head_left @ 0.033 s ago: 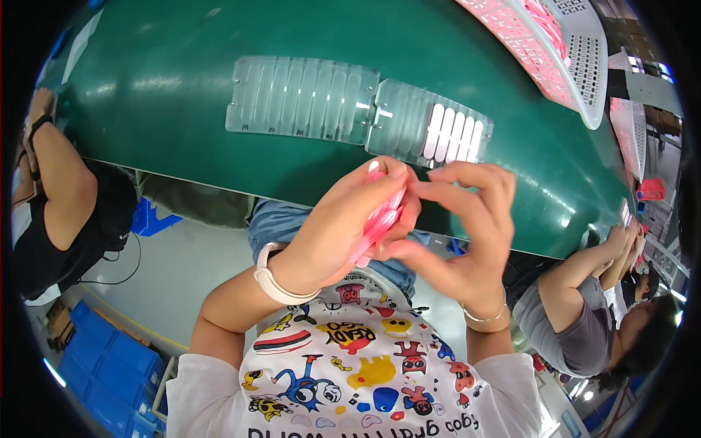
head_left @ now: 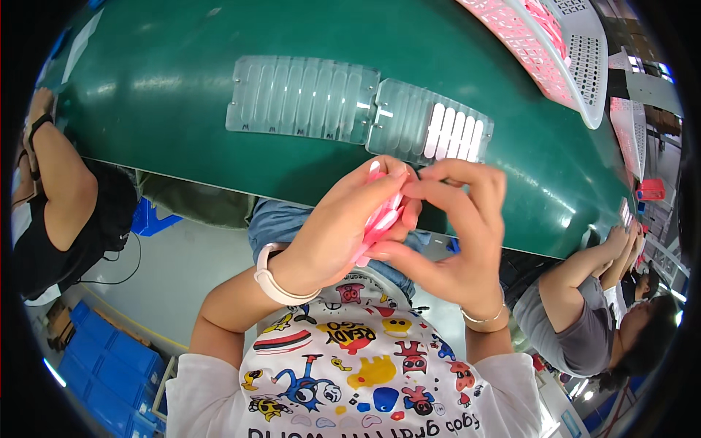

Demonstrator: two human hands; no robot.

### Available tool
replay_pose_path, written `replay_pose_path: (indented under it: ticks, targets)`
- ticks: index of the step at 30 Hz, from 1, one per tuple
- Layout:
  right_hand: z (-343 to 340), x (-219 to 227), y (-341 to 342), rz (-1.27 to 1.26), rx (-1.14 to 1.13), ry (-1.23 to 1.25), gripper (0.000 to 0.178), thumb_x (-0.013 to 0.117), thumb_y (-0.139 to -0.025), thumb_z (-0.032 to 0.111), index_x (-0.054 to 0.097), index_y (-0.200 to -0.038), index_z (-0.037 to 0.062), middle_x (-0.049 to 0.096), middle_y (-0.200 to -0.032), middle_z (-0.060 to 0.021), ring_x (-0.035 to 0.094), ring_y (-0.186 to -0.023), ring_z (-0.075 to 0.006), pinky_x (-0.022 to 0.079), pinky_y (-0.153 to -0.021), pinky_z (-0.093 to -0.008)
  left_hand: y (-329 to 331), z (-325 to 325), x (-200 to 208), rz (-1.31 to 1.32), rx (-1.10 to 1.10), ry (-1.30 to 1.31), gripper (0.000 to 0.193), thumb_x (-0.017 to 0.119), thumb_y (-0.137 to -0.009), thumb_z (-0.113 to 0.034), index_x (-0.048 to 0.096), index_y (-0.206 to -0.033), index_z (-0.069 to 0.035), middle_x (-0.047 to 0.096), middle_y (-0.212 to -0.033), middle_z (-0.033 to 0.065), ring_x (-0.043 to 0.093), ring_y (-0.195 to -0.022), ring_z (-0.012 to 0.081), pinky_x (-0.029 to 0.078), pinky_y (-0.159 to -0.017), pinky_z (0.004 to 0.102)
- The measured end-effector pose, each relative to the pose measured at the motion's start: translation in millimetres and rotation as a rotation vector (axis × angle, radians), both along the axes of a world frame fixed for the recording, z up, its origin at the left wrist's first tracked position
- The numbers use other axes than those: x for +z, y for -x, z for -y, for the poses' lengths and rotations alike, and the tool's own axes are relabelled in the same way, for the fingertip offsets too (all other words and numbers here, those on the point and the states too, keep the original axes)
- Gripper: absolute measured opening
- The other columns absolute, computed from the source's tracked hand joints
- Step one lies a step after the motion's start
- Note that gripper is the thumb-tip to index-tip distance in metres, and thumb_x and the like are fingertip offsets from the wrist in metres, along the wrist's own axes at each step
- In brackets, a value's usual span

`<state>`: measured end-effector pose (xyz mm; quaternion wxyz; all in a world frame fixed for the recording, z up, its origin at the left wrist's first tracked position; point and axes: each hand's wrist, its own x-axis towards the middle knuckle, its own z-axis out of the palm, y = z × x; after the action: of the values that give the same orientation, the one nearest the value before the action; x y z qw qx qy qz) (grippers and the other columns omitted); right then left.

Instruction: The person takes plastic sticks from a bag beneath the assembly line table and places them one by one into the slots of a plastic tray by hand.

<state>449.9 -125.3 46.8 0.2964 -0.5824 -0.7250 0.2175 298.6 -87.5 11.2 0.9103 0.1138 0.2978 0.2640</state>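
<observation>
My left hand (head_left: pixel 339 219) is closed around a small bundle of pink strips (head_left: pixel 378 226) with rounded, partly white ends. My right hand (head_left: pixel 460 226) is beside it, thumb and fingers curved and apart. Its thumb tip is by the lower end of the bundle, its index fingertip by the left hand's fingers. No strip shows clearly in its grip. Beyond the hands lie two clear slotted trays. Several white strips (head_left: pixel 456 133) fill slots at the right of the right tray (head_left: pixel 400 117). The left tray (head_left: pixel 303 98) shows transparent slots.
Both trays rest on a green table (head_left: pixel 175 95). A white perforated basket (head_left: pixel 588 66) of pink strips stands at the far right. One person (head_left: pixel 62 197) sits at the left, another (head_left: pixel 569 314) at the right. Blue bins (head_left: pixel 109 365) are on the floor at lower left.
My right hand has shifted slightly left, bringing its thumb and index fingertip nearer the bundle. The left hand and trays stay put.
</observation>
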Motion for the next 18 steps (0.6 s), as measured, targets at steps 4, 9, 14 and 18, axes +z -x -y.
replay_pose_path:
  ticks: [4,9,14,18]
  targets:
    - [3,-1,10,-0.032,-0.043,0.147,0.032,0.080,-0.060,0.016,0.062,-0.085,0.0091,0.051,-0.103,-0.0065,0.044,-0.087,-0.0234,0.034,-0.077,-0.0338,2,3,-3,-0.068,-0.040,-0.053,0.024,0.040,-0.099,-0.027,0.049,-0.103,-0.006,0.055,-0.077,0.0059,0.044,-0.058,0.0066,0.032,-0.046,0.0209]
    - [1,-4,-3,-0.015,-0.047,0.194,0.022,0.078,-0.063,0.011,0.061,-0.077,0.0088,0.052,-0.099,-0.0072,0.045,-0.088,-0.0228,0.037,-0.074,-0.0325,3,3,3,-0.149,-0.144,-0.161,0.025,0.039,-0.100,-0.028,0.049,-0.103,-0.006,0.059,-0.080,0.0091,0.045,-0.051,0.0072,0.031,-0.042,0.0198]
    - [0,0,-18,-0.514,-0.126,0.416,0.012,0.070,-0.078,0.003,0.058,-0.081,0.0054,0.060,-0.089,-0.0060,0.054,-0.082,-0.0140,0.041,-0.070,-0.0264,7,-2,10,-0.106,-0.159,-0.089,0.025,0.042,-0.099,-0.027,0.051,-0.099,-0.003,0.059,-0.070,0.0091,0.039,-0.043,0.0050,0.027,-0.038,0.0206]
    - [-1,3,-25,-0.772,-0.195,0.509,0.012,0.064,-0.084,0.000,0.054,-0.091,0.0001,0.064,-0.084,-0.0070,0.058,-0.076,-0.0097,0.046,-0.066,-0.0220,11,-9,14,-0.152,-0.199,-0.213,0.017,0.051,-0.096,-0.019,0.051,-0.099,-0.003,0.059,-0.072,0.0086,0.038,-0.043,0.0037,0.029,-0.039,0.0184]
